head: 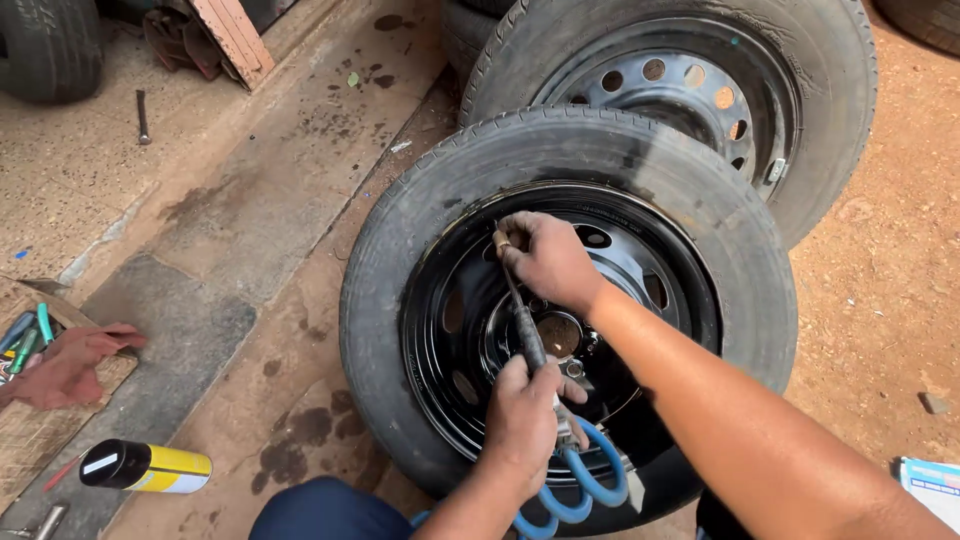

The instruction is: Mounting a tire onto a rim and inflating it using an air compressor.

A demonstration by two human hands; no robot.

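Note:
A car tyre on a glossy black steel rim lies flat on the ground in front of me. My left hand grips the handle of an air inflator fed by a blue coiled hose. My right hand pinches the inflator's brass tip against the rim near its upper left edge. The valve itself is hidden under my fingers.
A second tyre on a dull steel rim lies just behind. A yellow and black spray can lies at lower left beside a red rag and green-handled tools. Another tyre sits top left. My knee is below.

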